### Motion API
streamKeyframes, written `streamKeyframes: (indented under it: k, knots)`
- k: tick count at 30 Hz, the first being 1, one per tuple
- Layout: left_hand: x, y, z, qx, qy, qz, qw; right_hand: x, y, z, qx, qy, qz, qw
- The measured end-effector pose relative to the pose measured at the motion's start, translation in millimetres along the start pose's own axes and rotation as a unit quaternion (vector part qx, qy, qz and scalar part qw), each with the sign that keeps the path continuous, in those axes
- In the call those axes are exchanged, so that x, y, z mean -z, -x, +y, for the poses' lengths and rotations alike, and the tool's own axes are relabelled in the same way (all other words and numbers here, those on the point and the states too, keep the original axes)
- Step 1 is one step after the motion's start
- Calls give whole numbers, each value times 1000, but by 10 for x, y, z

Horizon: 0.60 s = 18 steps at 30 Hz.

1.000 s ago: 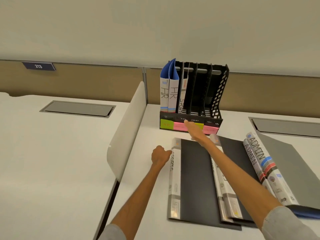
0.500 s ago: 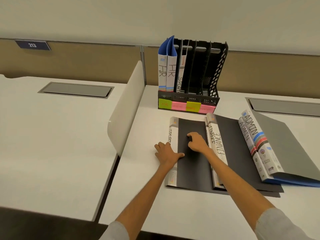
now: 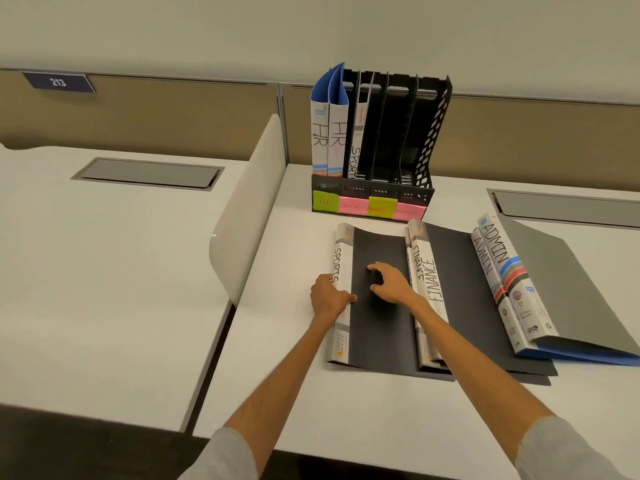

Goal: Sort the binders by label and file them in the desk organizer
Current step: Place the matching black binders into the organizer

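Flat, both hands (image 3: 360, 292) touching SPORTS binder (image 3: 372, 303).

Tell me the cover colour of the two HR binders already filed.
Blue covers with white spines, seen in the head view: the HR binders stand in the organizer's leftmost slot.

Hidden or illegible items:
- SPORTS binder in organizer (image 3: 356, 143): last letter of spine label cut by the black desk organizer (image 3: 372, 194) front wall.
- Flat SPORTS binder (image 3: 375, 306): spine partly covered by left hand (image 3: 327, 299); its grip underneath not visible.
- Lower FINANCE binder (image 3: 424, 344): mostly under the upper one and the right forearm.
- Sticky notes (image 3: 369, 206): only "HR" readable; others too faint.
- Lower ADMIN binder (image 3: 491, 278): largely overlapped.
- Both sleeves: cut by bottom edge.
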<state>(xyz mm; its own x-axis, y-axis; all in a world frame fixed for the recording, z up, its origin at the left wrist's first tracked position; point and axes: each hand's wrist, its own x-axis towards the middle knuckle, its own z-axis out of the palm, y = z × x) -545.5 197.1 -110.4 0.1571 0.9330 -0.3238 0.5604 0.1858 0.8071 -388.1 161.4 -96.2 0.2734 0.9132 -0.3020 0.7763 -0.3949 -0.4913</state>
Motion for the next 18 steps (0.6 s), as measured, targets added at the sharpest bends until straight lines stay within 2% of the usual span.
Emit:
streamKeyframes:
  k: [4, 10, 18]
  knots:
    - [38, -13, 166, -12, 52, 21, 998, 119, -117, -92, -11, -53, 18, 998]
    - [230, 45, 736, -122, 80, 27, 989, 720, -436, -347, -22, -129, 92, 987]
    - [550, 141, 1439, -166, 175, 23, 970, 1824, -616, -624, 14, -201, 97, 975]
